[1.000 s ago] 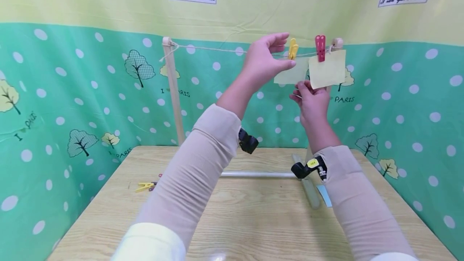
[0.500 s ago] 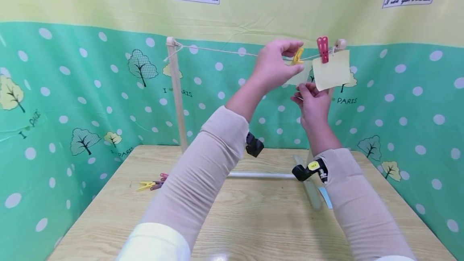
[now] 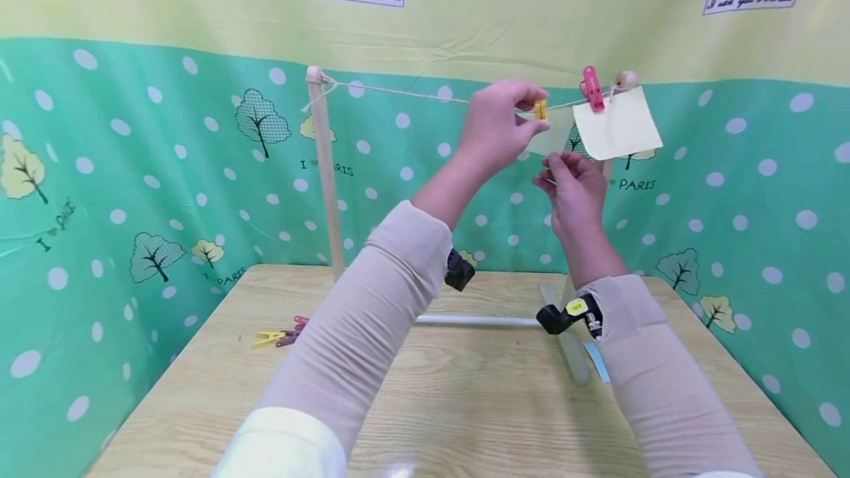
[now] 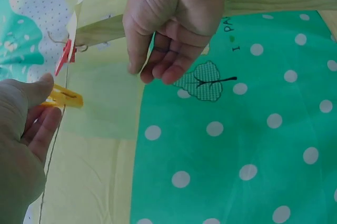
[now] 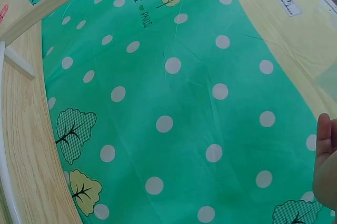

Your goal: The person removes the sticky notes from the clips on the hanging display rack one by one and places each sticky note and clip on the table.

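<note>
In the head view my left hand (image 3: 501, 124) pinches a yellow clothespin (image 3: 541, 110) between thumb and fingers at the string (image 3: 412, 94). Below that clothespin hangs a pale, thin paper sheet (image 3: 553, 135), partly hidden behind my left hand. My right hand (image 3: 576, 186) pinches the sheet's lower edge with thumb and forefinger. The left wrist view has the yellow clothespin (image 4: 68, 97) across the string, beside the sheet (image 4: 102, 103). Just right of it, a pink clothespin (image 3: 593, 88) holds a pale yellow note (image 3: 617, 127) on the string.
Wooden posts, the left one (image 3: 325, 175) fully visible, carry the string. A white rod (image 3: 478, 321) runs low across the table (image 3: 451, 404). Several loose clothespins (image 3: 279, 336) lie at left. A blue paper (image 3: 597, 362) lies by the right foot (image 3: 572, 356) of the stand.
My left hand has shifted slightly right and down, and the yellow clothespin has turned in its fingers. The pink clothespin and its note have twisted. My right hand has stayed nearly still.
</note>
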Demonstrator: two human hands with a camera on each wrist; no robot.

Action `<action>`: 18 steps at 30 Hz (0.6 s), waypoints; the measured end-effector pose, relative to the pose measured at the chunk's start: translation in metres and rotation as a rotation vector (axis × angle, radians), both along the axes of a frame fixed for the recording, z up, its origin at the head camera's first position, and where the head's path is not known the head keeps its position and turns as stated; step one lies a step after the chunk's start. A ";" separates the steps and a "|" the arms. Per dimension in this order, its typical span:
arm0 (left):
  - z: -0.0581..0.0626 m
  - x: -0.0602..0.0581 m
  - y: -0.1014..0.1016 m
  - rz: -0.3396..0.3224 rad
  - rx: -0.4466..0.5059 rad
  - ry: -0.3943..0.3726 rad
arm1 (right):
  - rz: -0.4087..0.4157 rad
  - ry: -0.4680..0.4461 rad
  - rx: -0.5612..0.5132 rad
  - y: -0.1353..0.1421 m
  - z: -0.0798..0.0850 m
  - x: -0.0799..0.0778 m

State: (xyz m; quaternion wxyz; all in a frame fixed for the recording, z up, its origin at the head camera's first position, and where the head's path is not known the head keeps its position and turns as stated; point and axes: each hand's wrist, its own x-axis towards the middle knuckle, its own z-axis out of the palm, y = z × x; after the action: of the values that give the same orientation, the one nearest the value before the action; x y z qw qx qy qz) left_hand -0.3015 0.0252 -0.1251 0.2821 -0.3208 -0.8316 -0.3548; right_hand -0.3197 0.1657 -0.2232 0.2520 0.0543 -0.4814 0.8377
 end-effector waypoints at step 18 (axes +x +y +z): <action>-0.008 -0.005 -0.017 -0.115 0.421 0.216 | 0.027 -0.002 -0.015 0.005 -0.009 0.004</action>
State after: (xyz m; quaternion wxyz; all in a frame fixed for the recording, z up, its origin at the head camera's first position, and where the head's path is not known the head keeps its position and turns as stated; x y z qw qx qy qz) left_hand -0.3068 0.0085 -0.1330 0.4092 -0.3379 -0.6848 -0.4995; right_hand -0.3159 0.1710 -0.2317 0.2405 0.0580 -0.4747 0.8447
